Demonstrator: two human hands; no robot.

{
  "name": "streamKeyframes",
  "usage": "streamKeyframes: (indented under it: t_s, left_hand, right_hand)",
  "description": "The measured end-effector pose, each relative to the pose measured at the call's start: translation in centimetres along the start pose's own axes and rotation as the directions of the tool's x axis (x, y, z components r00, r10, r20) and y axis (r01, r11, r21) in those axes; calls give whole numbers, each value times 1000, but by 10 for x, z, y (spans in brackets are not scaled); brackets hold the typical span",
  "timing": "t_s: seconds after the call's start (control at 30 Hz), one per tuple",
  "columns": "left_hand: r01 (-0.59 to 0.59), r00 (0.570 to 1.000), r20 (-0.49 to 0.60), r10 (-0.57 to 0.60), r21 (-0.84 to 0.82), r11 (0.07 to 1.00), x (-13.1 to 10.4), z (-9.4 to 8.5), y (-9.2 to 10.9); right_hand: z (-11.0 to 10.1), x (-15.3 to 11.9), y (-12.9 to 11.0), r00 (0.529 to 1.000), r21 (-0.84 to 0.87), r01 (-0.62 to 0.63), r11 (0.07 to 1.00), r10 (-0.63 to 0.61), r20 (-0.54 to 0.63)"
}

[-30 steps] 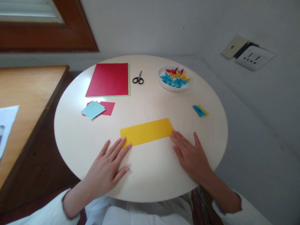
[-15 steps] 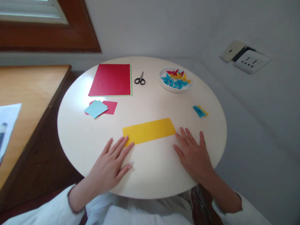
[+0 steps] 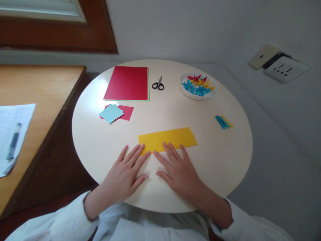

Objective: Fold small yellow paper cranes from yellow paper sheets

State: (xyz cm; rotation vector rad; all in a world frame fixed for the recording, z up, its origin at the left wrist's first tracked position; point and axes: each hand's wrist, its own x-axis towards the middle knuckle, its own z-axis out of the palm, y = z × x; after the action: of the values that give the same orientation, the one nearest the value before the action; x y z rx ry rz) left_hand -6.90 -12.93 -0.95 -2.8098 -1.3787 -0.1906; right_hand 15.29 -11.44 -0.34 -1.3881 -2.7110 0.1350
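A long yellow strip of paper [image 3: 170, 136] lies flat near the front of the round white table [image 3: 100, 144]. My left hand [image 3: 126, 177] rests open at its left end, with fingertips on the lower left corner. Flat and spread, my right hand [image 3: 179, 170] touches the strip's lower edge around its middle. The index fingertips of both hands are close together but apart. The paper looks folded, though I cannot tell how many layers it has.
Red sheets [image 3: 127, 83], scissors [image 3: 157, 84] and a white dish [image 3: 190, 96] of small folded paper shapes stand at the back. Light blue and pink squares [image 3: 111, 113] lie left; blue and yellow folded strips [image 3: 222, 122] lie right. A wooden desk [image 3: 45, 83] holds a pen [image 3: 14, 140].
My right hand has slid left along the strip's lower edge, from its right end to near the middle. My left hand stays at the left end. The camera view has shifted slightly left.
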Motion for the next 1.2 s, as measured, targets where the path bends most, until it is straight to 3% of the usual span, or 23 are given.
streamKeyframes:
  t_s: [1.2]
  left_hand:
    - [7, 998, 54, -7, 8, 1000, 2, -3, 0]
  right_hand:
    - [0, 0, 9, 999, 2, 23, 1000, -23, -39]
